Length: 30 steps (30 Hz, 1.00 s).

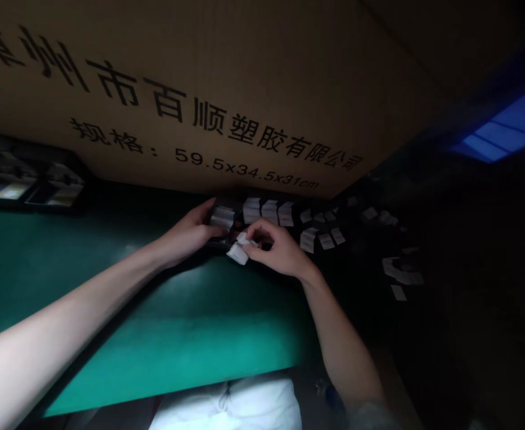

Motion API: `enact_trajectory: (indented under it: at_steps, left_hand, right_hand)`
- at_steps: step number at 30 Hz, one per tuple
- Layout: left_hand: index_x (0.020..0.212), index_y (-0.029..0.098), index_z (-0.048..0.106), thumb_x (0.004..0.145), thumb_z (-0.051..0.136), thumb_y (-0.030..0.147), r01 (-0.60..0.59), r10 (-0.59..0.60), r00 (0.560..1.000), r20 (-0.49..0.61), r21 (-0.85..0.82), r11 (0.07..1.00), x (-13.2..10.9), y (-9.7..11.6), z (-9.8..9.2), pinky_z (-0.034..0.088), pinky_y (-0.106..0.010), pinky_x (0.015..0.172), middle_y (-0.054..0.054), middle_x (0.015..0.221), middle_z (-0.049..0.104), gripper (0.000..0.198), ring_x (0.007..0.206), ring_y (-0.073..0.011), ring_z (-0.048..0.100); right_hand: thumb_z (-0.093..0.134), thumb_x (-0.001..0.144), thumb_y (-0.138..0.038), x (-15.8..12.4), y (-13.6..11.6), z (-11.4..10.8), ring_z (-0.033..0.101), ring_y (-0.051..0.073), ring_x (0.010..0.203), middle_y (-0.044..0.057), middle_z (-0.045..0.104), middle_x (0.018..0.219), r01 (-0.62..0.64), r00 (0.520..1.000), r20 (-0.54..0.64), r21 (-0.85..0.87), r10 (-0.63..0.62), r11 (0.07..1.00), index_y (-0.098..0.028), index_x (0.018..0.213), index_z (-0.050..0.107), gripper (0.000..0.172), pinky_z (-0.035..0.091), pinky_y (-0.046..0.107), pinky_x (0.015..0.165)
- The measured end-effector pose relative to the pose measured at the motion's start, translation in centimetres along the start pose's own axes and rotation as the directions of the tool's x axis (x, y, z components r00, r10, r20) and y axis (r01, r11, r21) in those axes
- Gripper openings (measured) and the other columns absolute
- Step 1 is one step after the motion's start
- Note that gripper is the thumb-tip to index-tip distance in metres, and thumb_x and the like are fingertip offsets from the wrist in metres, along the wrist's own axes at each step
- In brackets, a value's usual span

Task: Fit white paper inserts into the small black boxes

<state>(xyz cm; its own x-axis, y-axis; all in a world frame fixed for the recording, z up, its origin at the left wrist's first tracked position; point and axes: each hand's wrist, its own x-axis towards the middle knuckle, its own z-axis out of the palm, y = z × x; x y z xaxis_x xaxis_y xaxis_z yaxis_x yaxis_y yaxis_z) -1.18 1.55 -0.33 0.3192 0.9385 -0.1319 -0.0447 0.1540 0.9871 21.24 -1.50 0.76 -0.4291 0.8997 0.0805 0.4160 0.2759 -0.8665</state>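
My right hand (pixel 276 246) is closed in a pinch on a small white folded piece (pixel 239 251) just above the green mat (pixel 190 334). My left hand (pixel 190 232) rests beside it, fingers curled around a dark tray (pixel 221 234) that holds a white piece (pixel 223 216). Several more white pieces (pixel 269 212) stand in a row behind both hands. The scene is dim and fine detail is hard to make out.
A large cardboard box (pixel 199 89) with printed characters stands close behind the hands. Dark bins (pixel 33 185) sit at far left. Loose white pieces (pixel 401 272) lie scattered on the dark surface to the right. A blue-lit window (pixel 504 131) glows at upper right.
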Motion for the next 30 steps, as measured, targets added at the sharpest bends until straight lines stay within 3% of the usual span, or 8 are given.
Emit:
enact_trajectory:
  at_steps: [5, 11, 18, 27, 30]
  left_hand:
    - [0.122, 0.021, 0.071, 0.075, 0.076, 0.017, -0.024, 0.024, 1.000, 0.006, 0.021, 0.999, 0.2, -0.5, -0.3, 0.056, -0.041, 0.103, -0.008, 0.112, 0.081, 0.048, 0.113, -0.0301, 0.074]
    - [0.117, 0.022, 0.073, 0.071, 0.077, 0.016, -0.013, 0.015, 0.999, -0.042, 0.043, 0.999, 0.2, -0.3, -0.2, 0.057, -0.040, 0.099, -0.006, 0.111, 0.080, 0.046, 0.110, -0.0305, 0.073]
    - [0.113, 0.021, 0.073, 0.069, 0.079, 0.014, 0.017, -0.018, 0.999, -0.027, -0.065, 0.998, 0.1, 0.0, 0.1, 0.055, -0.047, 0.107, -0.008, 0.106, 0.082, 0.045, 0.109, -0.0318, 0.075]
    - [0.108, 0.020, 0.071, 0.067, 0.080, 0.013, 0.024, -0.027, 0.999, -0.029, -0.080, 0.997, 0.0, 0.1, 0.3, 0.058, -0.043, 0.099, -0.008, 0.103, 0.080, 0.043, 0.104, -0.0306, 0.076]
    - [0.106, 0.019, 0.069, 0.065, 0.077, 0.011, 0.028, -0.030, 0.999, -0.031, -0.086, 0.996, 0.0, 0.3, 0.4, 0.059, -0.038, 0.090, -0.006, 0.101, 0.079, 0.042, 0.097, -0.0274, 0.075]
  right_hand:
    - [0.071, 0.091, -0.035, -0.5, 1.3, 1.7, 0.070, 0.020, 0.108, 0.004, 0.074, 0.115, -0.004, 0.996, -0.093, 0.083, 0.011, 0.997, -0.024, 0.097, 0.066, 0.014, 0.058, 0.034, 0.091]
    - [0.087, 0.083, -0.040, -1.3, 1.4, 2.6, 0.062, 0.025, 0.128, 0.007, 0.061, 0.136, 0.098, 0.985, -0.137, -0.060, -0.105, 0.993, -0.028, 0.109, 0.064, 0.037, 0.059, 0.037, 0.100]
    - [0.079, 0.090, -0.035, -1.3, 1.8, 3.0, 0.069, 0.022, 0.108, 0.004, 0.069, 0.114, 0.080, 0.969, -0.220, -0.144, -0.110, 0.986, -0.028, 0.111, 0.061, 0.029, 0.060, 0.040, 0.097]
    - [0.069, 0.093, -0.031, -1.2, 0.8, 2.4, 0.073, 0.026, 0.107, 0.006, 0.076, 0.112, 0.152, 0.935, -0.259, -0.320, -0.240, 0.935, -0.028, 0.108, 0.069, 0.015, 0.061, 0.043, 0.099]
    - [0.068, 0.093, -0.028, -1.1, 0.8, 2.4, 0.075, 0.024, 0.104, 0.005, 0.078, 0.111, 0.226, 0.878, -0.320, -0.380, -0.357, 0.897, -0.028, 0.108, 0.070, 0.015, 0.063, 0.040, 0.095]
